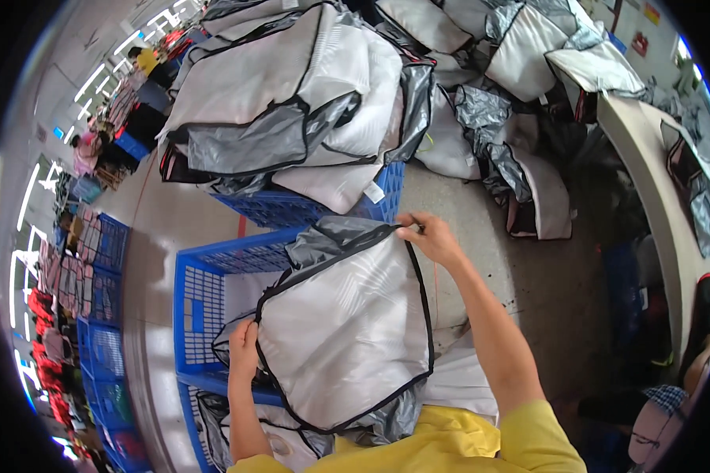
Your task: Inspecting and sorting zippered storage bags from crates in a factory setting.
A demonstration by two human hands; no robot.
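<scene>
A white fabric piece (347,331) with black-bound edges and shiny silver-grey cloth along its sides is spread between my hands, in front of my body. My left hand (243,347) grips its left edge, fingers closed. At its far right corner, my right hand (432,236) pinches the black binding. Beneath and left of the piece is a blue plastic crate (201,307), partly covered by it. Similar pieces lie in another blue crate (193,410) nearest me. Just beyond my hands, a tall pile of the same sewn pieces (244,79) fills a blue crate (272,206).
More white-and-silver pieces (528,55) are heaped at the far right, some hanging toward the floor (461,205). A pale curved-looking table edge (647,158) runs down the right. Another person (659,426) is at the lower right. Blue crates (106,355) line the left.
</scene>
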